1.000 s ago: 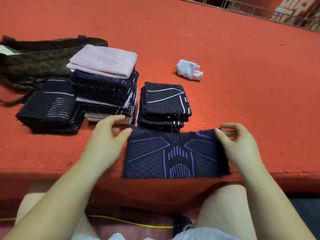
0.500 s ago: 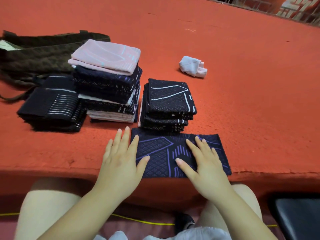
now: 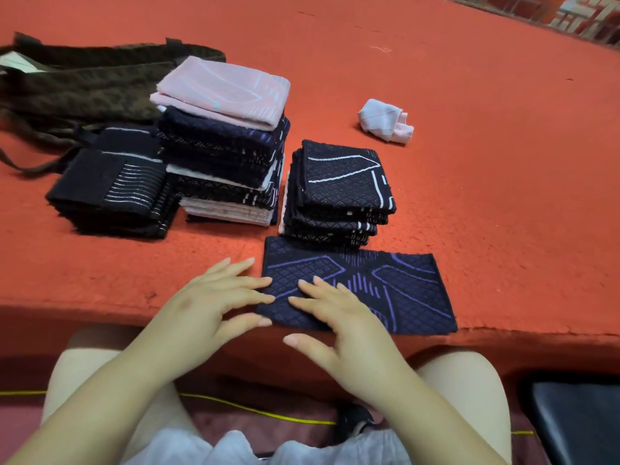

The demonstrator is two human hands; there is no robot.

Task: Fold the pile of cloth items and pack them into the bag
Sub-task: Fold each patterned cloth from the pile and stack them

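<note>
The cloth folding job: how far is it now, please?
Done: three folded stacks stand on the red table. In hand: both hands, left and right, lie flat on the half-folded purple-lined cloth. Left: one crumpled white cloth, and nothing seen packed into the bag.

Half-folded navy cloth (image 3: 375,286) flat, lower centre; three folded stacks (image 3: 221,152) behind; dark bag (image 3: 84,82) upper left; crumpled pale cloth (image 3: 385,120) upper right.
</note>
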